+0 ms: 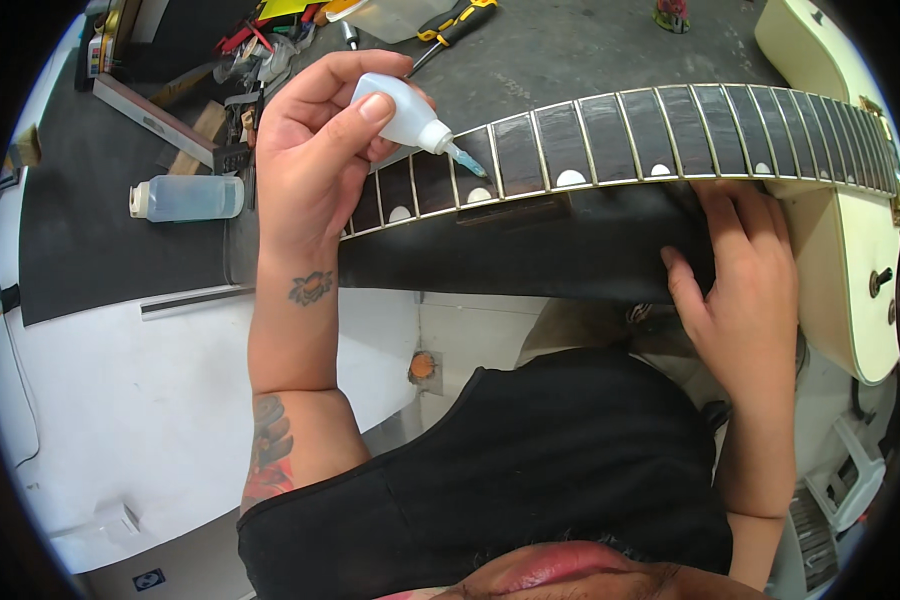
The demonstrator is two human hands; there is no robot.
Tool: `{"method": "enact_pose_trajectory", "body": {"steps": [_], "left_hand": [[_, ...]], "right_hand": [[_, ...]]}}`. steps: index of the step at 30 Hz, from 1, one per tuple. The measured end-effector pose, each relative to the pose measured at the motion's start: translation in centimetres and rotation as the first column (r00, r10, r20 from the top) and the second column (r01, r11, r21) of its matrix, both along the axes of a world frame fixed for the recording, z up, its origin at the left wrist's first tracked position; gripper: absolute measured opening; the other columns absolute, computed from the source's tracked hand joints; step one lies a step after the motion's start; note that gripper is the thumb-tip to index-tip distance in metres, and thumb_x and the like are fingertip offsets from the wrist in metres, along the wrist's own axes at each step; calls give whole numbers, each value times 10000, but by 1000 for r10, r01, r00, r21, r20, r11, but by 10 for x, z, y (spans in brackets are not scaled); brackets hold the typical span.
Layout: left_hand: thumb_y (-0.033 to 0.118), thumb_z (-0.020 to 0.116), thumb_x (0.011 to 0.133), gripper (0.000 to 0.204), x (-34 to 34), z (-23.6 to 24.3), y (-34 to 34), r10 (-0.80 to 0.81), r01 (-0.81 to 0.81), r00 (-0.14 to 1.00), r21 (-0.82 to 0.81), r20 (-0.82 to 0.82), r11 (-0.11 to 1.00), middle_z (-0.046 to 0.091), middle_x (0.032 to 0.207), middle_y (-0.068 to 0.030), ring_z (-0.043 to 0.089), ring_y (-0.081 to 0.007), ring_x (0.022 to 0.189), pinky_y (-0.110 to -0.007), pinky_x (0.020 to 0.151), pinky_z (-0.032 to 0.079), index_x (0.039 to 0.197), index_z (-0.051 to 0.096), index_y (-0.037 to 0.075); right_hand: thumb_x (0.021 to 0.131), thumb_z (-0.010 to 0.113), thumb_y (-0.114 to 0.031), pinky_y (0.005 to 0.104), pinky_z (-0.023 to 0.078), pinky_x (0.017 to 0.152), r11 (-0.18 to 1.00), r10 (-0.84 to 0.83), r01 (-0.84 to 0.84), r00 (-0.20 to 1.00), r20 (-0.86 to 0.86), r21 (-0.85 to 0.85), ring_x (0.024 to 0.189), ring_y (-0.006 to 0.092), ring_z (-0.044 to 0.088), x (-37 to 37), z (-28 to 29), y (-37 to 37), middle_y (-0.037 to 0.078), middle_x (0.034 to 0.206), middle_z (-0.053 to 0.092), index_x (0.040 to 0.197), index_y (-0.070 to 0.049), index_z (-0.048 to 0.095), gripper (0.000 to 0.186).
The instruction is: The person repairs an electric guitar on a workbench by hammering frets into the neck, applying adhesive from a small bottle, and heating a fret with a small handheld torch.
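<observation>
A small translucent squeeze bottle [402, 113] is pinched in my left hand [315, 135], tilted down to the right. Its bluish nozzle tip [467, 160] points at the dark fretboard [590, 135] of a guitar, close above a half-round white inlay [479, 195]. Whether the tip touches the wood I cannot tell. My right hand [745, 270] rests on the black bench top below the neck, thumb apart and fingers stretched out, their ends hidden under the neck's near edge. The cream guitar body [838, 270] lies to its right.
A clear capped bottle [187, 198] of pale blue liquid lies on its side at left. Behind it are a long metal-edged bar [155, 120] and cluttered tools. Yellow-and-black pliers [457, 20] and a small red figure [673, 15] sit at the back of the bench.
</observation>
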State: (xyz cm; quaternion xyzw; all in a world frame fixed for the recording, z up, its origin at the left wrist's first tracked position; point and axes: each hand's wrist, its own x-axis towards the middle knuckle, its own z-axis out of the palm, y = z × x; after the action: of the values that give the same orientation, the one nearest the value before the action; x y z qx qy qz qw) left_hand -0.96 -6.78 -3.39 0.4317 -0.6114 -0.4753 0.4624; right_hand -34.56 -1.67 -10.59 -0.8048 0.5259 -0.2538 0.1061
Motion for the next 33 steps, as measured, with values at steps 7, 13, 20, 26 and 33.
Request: {"method": "enact_pose_trajectory", "body": {"steps": [7, 13, 20, 26, 33], "left_hand": [[109, 636, 989, 353, 20, 5, 4, -28, 28, 999, -1, 32, 1000, 730, 1031, -221, 718, -201, 948, -265, 748, 544, 1282, 615, -86], [86, 628, 998, 310, 16, -6, -6, -14, 14, 1000, -21, 5, 1000, 730, 1058, -178, 692, -164, 931, -252, 720, 497, 1273, 628, -58], [83, 730, 952, 280, 8, -6, -3, 112, -109, 985, 34, -132, 994, 731, 957, -79, 625, -61, 733, -176, 622, 459, 1188, 664, -53], [104, 732, 956, 292, 8, -5, -4, 137, -135, 987, 23, -89, 991, 723, 944, -65, 601, -57, 717, -181, 615, 456, 1191, 670, -57], [107, 734, 956, 272, 7, -5, -5, 129, -128, 987, 17, -94, 992, 721, 936, -63, 593, -62, 705, -185, 612, 455, 1168, 680, -53]], "right_hand": [[793, 778, -98, 489, 492, 950, 1000, -2, 2, 1000, -25, 2, 1104, 407, 585, 10, 14, 12, 193, 1174, 611, 1299, -13, 623, 536], [802, 776, -102, 490, 493, 943, 1000, 4, -4, 1000, -26, -2, 1102, 408, 585, 7, -1, 1, 192, 1184, 612, 1304, -15, 620, 534], [806, 784, -120, 486, 494, 949, 999, 14, -17, 998, -58, -45, 1107, 417, 590, 8, -5, 1, 201, 1209, 616, 1332, -17, 612, 563], [806, 785, -130, 500, 494, 954, 999, 23, -25, 998, -63, -33, 1122, 428, 588, 8, -6, 0, 214, 1239, 614, 1336, -19, 616, 567], [834, 757, -121, 496, 478, 987, 1000, 17, -15, 997, -70, 26, 1145, 443, 587, 9, -4, 2, 237, 1244, 618, 1411, -25, 589, 609]]}}
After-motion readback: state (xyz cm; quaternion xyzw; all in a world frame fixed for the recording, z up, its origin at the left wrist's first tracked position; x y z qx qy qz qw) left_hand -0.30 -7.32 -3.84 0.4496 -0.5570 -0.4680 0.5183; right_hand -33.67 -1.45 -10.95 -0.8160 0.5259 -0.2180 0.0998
